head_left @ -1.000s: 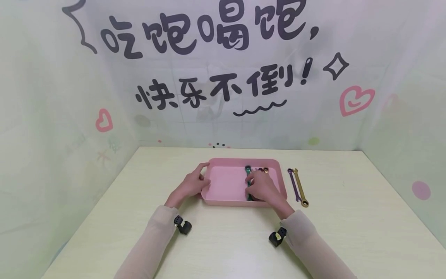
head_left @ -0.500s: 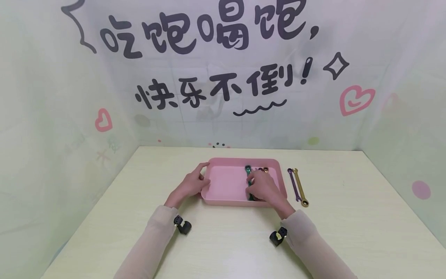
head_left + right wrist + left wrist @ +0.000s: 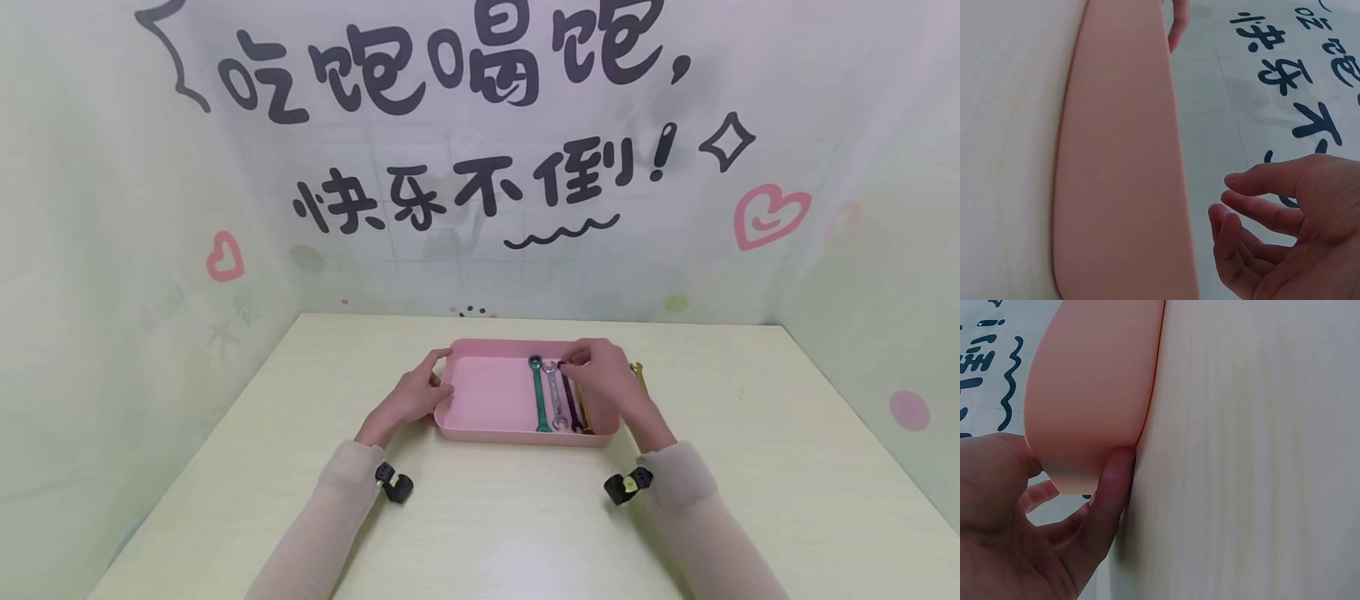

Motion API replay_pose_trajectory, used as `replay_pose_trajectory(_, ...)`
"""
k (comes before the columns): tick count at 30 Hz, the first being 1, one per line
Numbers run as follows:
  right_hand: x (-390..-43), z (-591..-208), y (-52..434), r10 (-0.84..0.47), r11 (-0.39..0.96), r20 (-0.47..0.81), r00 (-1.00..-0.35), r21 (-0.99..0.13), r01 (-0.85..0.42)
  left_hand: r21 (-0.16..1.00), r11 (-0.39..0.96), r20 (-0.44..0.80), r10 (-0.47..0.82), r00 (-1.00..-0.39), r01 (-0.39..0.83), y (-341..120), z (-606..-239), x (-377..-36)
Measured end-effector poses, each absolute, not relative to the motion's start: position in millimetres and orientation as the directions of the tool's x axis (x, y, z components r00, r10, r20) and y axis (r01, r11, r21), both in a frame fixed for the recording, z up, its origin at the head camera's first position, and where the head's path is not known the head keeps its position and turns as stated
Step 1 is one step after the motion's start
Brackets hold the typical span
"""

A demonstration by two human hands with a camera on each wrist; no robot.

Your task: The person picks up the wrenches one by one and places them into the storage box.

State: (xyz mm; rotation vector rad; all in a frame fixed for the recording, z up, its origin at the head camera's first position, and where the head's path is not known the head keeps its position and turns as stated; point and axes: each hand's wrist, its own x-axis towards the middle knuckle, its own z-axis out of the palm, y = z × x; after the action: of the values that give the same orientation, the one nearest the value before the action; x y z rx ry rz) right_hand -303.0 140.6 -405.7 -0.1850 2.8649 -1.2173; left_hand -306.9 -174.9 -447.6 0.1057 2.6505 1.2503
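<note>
A pink tray [image 3: 487, 396] sits mid-table, with its outer wall filling the wrist views [image 3: 1091, 381] [image 3: 1122, 156]. My left hand [image 3: 437, 371] [image 3: 1075, 462] grips the tray's left rim, thumb on top and a finger along the wall's base. Side by side in the tray's right half lie a green wrench [image 3: 537, 396], a silver wrench [image 3: 555, 398] and a purple wrench [image 3: 570, 402]. My right hand [image 3: 573, 360] [image 3: 1229, 200] hovers over the tray's far right corner, its fingers loosely bent and holding nothing, their tips near the purple wrench's head.
A gold wrench's tip [image 3: 637, 367] shows on the table right of the tray; my right hand hides the rest. The pale wooden table [image 3: 750, 433] is walled by printed sheets at the back and on both sides.
My right hand has lifted off the wrenches in the tray and moved right and farther away, uncovering the silver and purple ones. The left hand has stayed on the rim.
</note>
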Motion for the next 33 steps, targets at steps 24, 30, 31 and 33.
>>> replay_pose_trajectory(24,-310.8,-394.6,232.6,-0.102,0.663,-0.028,-0.994,-0.747,-0.047,0.77,0.637,-0.155,0.152,-0.976,-0.023,-175.1,-448.4,-307.1)
replay_pose_trajectory(30,-310.3,-398.8,240.8,-0.083,0.687,-0.108,-0.991,-0.726,0.021,0.766,0.643,-0.15,0.156,-0.976,-0.015,-175.1,-448.7,-307.4)
replay_pose_trajectory(31,-310.7,-400.2,242.1,-0.078,0.695,-0.12,-0.99,-0.718,0.032,0.765,0.644,-0.15,0.155,-0.976,-0.015,-175.2,-448.8,-307.4)
replay_pose_trajectory(33,-311.3,-403.0,243.9,-0.066,0.708,-0.145,-0.987,-0.704,0.057,0.764,0.645,-0.148,0.155,-0.977,-0.014,-175.4,-448.9,-307.2)
